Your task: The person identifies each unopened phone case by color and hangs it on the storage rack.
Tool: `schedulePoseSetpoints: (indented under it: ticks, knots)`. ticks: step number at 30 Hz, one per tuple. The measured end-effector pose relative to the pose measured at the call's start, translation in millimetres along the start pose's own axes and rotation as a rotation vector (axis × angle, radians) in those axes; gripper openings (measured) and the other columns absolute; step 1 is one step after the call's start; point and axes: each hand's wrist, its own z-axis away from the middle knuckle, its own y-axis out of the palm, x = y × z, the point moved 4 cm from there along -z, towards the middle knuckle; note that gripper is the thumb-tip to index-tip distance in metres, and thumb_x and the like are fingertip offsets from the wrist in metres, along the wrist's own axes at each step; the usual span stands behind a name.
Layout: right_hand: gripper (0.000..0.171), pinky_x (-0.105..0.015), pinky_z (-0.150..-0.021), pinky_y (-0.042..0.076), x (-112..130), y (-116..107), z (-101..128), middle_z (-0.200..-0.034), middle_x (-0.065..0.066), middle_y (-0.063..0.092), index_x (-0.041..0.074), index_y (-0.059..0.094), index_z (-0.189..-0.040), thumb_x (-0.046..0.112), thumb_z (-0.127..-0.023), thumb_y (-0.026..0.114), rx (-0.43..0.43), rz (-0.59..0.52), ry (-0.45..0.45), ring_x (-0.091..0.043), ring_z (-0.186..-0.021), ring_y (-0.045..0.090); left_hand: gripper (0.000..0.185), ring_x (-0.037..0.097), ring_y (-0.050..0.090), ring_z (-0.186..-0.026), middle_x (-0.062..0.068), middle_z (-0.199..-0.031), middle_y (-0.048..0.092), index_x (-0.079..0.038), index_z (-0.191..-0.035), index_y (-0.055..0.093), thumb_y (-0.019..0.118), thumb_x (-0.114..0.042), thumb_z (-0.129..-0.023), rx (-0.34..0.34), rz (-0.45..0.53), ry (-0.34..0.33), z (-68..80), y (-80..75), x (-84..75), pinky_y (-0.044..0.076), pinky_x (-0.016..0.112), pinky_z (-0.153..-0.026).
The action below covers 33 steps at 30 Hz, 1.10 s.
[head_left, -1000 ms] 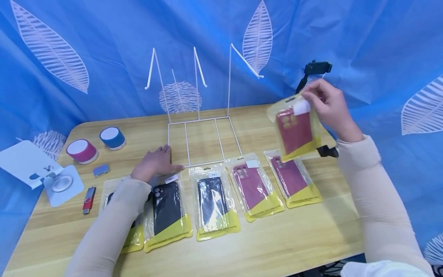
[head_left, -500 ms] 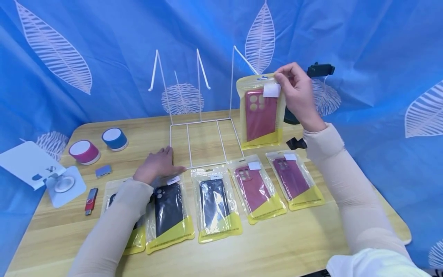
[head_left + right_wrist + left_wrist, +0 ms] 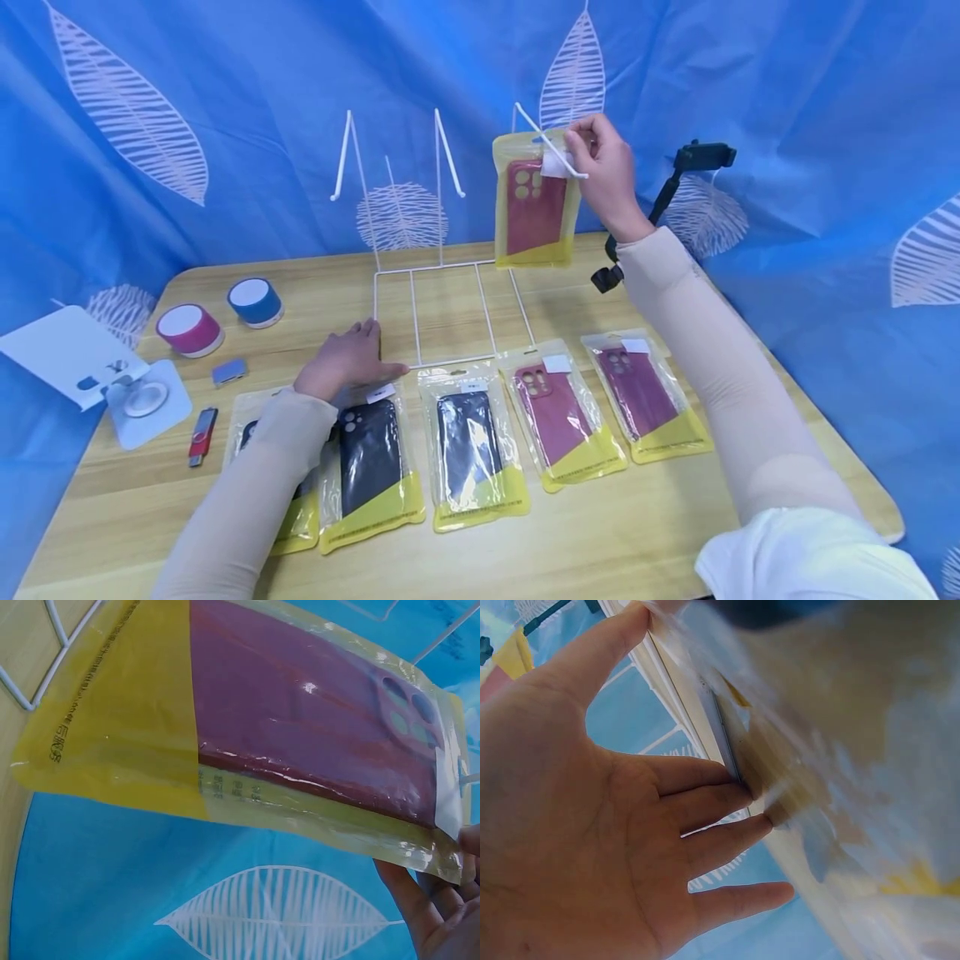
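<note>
My right hand (image 3: pixel 600 171) pinches the top of a packaged maroon phone case (image 3: pixel 534 204) and holds it up at the rightmost hook (image 3: pixel 551 152) of the white wire display rack (image 3: pixel 442 275). The right wrist view shows the same packet (image 3: pixel 300 727) from close up, with my fingers (image 3: pixel 442 900) at its top edge. My left hand (image 3: pixel 347 360) lies flat on the table with straight fingers, touching the front left corner of the rack's base. In the left wrist view the palm and fingers (image 3: pixel 705 825) are spread out.
Several packaged cases lie in a row along the table's front: black ones (image 3: pixel 468 446) left, maroon ones (image 3: pixel 558 412) right. Two small round speakers (image 3: pixel 255 302), a white phone stand (image 3: pixel 142 400), a red USB stick (image 3: pixel 201 433) and a black clamp mount (image 3: pixel 693 158) stand around.
My right hand has carried the maroon case packet up and to the left, from above the table's right side to the rack's right hook. The left hand has stayed put.
</note>
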Motion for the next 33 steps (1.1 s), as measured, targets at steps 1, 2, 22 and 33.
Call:
schedulePoseSetpoints:
  ticks: [1, 2, 22, 33]
  knots:
    - [0.025, -0.024, -0.065, 0.032, -1.5, 2.8, -4.0, -0.096, 0.006, 0.061, 0.009, 0.059, -0.108, 0.033, -0.103, 0.052, -0.003, 0.014, 0.000, -0.011, -0.070, 0.041, 0.105, 0.049, 0.015, -0.148, 0.031, -0.161, 0.012, 0.011, -0.154, 0.013, 0.055, -0.062, -0.092, 0.002, 0.001, -0.001, 0.1, 0.0, -0.2, 0.015, 0.069, -0.118]
    - [0.025, -0.024, -0.063, 0.032, -3.1, 5.6, -8.0, -0.094, 0.007, 0.060, 0.009, 0.060, -0.108, 0.033, -0.103, 0.052, -0.005, 0.026, 0.002, -0.011, -0.069, 0.040, 0.104, 0.049, 0.014, -0.149, 0.031, -0.161, 0.012, 0.011, -0.154, 0.013, 0.056, -0.062, -0.092, 0.004, 0.004, -0.002, 0.4, -0.2, -0.5, 0.015, 0.069, -0.118]
    - [0.034, -0.019, -0.075, 0.043, -17.6, 31.2, -45.1, -0.112, -0.001, 0.063, 0.011, 0.057, -0.126, 0.035, -0.104, 0.048, 0.008, 0.117, 0.063, -0.008, -0.084, 0.055, 0.101, 0.049, 0.017, -0.149, 0.029, -0.161, 0.014, 0.011, -0.153, 0.016, 0.057, -0.059, -0.093, -0.006, -0.015, -0.026, 4.4, -2.7, -5.2, 0.017, 0.069, -0.117]
    - [0.064, -0.043, -0.112, 0.040, -48.3, -5.8, 17.8, -0.147, -0.013, 0.045, 0.013, 0.027, -0.156, 0.036, -0.102, 0.054, 0.187, 0.284, 0.117, -0.028, -0.135, 0.046, 0.102, 0.049, 0.016, -0.149, 0.029, -0.161, 0.014, 0.010, -0.154, 0.016, 0.057, -0.060, -0.092, -0.012, -0.004, -0.031, 3.6, -1.1, -3.7, 0.017, 0.068, -0.118]
